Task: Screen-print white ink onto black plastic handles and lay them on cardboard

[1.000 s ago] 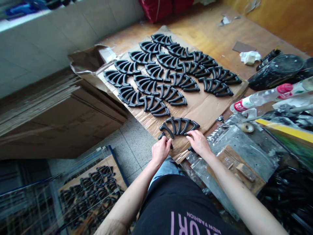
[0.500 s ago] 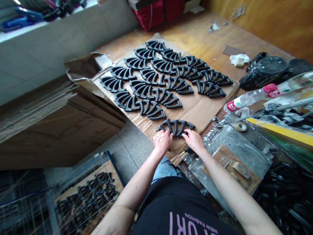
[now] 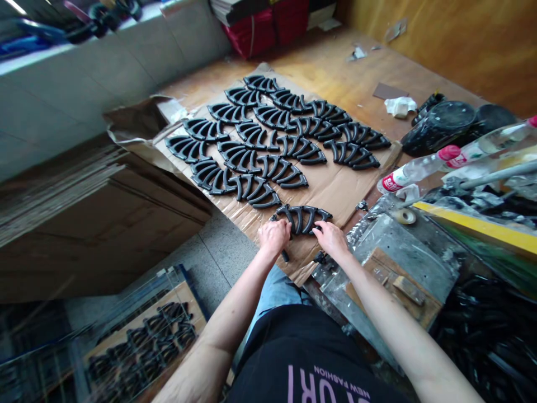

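Near the front corner of a cardboard sheet (image 3: 325,184) lies a short row of glossy black curved tube pieces (image 3: 308,218). My left hand (image 3: 274,235) is closed at the row's left end, around a black curved tube piece (image 3: 285,256) whose lower end sticks out below the fingers. Its rest is hidden by the hand. At the right end of the row, my right hand (image 3: 330,238) pinches the lower edge between thumb and fingers. Several fan-shaped groups of similar black pieces (image 3: 239,157) lie farther back on the same sheet.
On the right are plastic bottles (image 3: 405,173), black containers (image 3: 440,126), a tape roll (image 3: 405,216) and a grey work surface (image 3: 361,260). A heap of black pieces (image 3: 490,341) lies lower right. Stacked cardboard (image 3: 126,224) and a rack with black pieces (image 3: 146,341) stand left.
My left hand has shifted slightly left and covers more of the row's left end. My right hand stays at the right end. The whole view has shifted slightly.
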`<state>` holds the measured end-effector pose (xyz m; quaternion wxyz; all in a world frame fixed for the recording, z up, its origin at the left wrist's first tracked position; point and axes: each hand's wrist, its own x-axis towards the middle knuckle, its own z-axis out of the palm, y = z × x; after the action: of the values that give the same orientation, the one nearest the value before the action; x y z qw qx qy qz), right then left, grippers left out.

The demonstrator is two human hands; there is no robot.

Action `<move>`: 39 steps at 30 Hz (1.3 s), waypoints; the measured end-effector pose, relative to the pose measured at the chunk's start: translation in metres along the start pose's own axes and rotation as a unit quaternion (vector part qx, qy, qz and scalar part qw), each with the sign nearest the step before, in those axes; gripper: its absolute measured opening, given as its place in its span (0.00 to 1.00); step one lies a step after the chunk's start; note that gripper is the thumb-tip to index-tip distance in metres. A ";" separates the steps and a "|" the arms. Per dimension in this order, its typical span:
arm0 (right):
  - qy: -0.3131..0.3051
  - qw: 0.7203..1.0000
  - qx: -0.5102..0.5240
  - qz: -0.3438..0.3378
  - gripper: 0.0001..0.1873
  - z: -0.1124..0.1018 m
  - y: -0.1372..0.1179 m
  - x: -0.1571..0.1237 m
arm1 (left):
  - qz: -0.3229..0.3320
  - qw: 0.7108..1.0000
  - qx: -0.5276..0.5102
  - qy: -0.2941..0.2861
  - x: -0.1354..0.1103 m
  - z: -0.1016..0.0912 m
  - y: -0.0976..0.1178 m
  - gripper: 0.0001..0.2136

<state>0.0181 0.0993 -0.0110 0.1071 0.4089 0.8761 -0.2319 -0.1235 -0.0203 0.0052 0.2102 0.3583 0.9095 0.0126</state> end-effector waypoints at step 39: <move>0.043 0.999 -0.004 0.005 0.18 0.004 -0.002 -0.009 | 0.012 0.991 -0.127 0.037 -0.008 0.023 -0.015 0.14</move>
<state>0.0221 0.0905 -0.0106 0.0716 0.4224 0.8788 -0.2103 -0.1188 -0.0403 -0.0157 0.2196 0.3390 0.9034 0.1440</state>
